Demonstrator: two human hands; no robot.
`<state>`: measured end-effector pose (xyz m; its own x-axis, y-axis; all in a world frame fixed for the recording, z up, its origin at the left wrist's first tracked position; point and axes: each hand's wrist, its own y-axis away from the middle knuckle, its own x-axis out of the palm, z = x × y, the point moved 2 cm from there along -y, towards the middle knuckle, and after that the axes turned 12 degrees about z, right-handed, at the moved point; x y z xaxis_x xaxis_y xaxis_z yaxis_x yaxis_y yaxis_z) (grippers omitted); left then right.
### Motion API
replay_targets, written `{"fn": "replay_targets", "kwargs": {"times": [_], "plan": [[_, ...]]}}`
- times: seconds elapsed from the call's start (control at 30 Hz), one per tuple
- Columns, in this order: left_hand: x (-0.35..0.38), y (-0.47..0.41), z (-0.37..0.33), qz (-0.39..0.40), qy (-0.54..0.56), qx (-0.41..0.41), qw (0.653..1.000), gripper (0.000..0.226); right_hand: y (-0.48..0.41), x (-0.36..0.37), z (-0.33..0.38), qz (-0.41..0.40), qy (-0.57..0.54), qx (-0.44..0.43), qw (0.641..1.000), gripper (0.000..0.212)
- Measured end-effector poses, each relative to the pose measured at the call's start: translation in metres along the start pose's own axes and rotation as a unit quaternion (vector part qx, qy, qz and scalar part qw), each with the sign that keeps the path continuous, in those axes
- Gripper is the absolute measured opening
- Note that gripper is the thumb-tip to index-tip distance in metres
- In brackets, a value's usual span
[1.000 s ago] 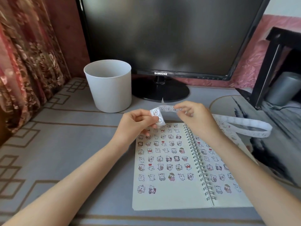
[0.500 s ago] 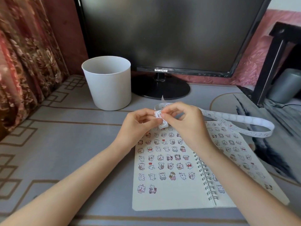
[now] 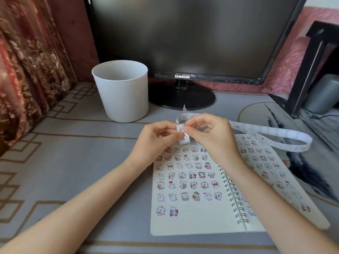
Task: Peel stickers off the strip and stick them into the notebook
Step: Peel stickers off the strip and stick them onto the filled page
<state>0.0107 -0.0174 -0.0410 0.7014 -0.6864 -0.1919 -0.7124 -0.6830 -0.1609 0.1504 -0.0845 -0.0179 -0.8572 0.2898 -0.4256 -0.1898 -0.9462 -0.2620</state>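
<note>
An open spiral notebook (image 3: 192,222) lies on the table, both pages covered with rows of small cartoon stickers. Above its top edge my left hand (image 3: 156,140) pinches the folded end of a white sticker strip (image 3: 275,132). My right hand (image 3: 211,136) meets it there, thumb and forefinger pinching at a sticker on that folded end. The rest of the strip loops away to the right over the notebook's right page, with several empty round spots on it.
A white plastic bucket (image 3: 122,92) stands behind and left of the hands. A black monitor (image 3: 192,37) on its round base (image 3: 181,97) fills the back. A patterned curtain (image 3: 27,61) hangs at the left. A dark frame (image 3: 310,66) and a grey cylinder (image 3: 322,94) sit at the right.
My right hand has moved left along the strip to meet my left hand at the folded end. The view has shifted slightly closer.
</note>
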Motion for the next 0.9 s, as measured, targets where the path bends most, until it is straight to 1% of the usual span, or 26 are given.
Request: {"fn": "replay_targets", "kwargs": {"times": [0.17,0.3,0.47,0.6,0.73,0.9], "plan": [[-0.0002,0.0006,-0.0005,0.000,-0.032,0.004,0.999,0.010,-0.0015,-0.0022,-0.0018,0.020,0.005,0.028,0.999,0.009],[0.0010,0.0011,0.0002,0.001,-0.027,0.001,1.000,0.010,-0.0007,-0.0021,-0.0019,0.025,0.010,0.035,0.999,0.008],[0.0031,0.0018,0.0006,-0.013,0.005,-0.028,1.000,0.004,0.0026,-0.0011,0.0035,0.005,0.029,0.030,0.999,0.003],[0.0074,0.0043,-0.0017,-0.019,0.010,-0.033,0.999,0.010,0.0025,0.0012,0.0051,-0.003,0.008,0.054,0.998,0.004],[0.0083,0.0058,-0.0039,-0.026,0.020,-0.024,0.999,0.007,0.0017,0.0014,0.0022,-0.014,0.003,0.068,0.998,0.007],[0.0083,0.0070,-0.0039,-0.036,0.001,-0.017,0.999,0.007,0.0015,-0.0001,0.0019,-0.017,-0.005,0.077,0.997,0.007]]}}
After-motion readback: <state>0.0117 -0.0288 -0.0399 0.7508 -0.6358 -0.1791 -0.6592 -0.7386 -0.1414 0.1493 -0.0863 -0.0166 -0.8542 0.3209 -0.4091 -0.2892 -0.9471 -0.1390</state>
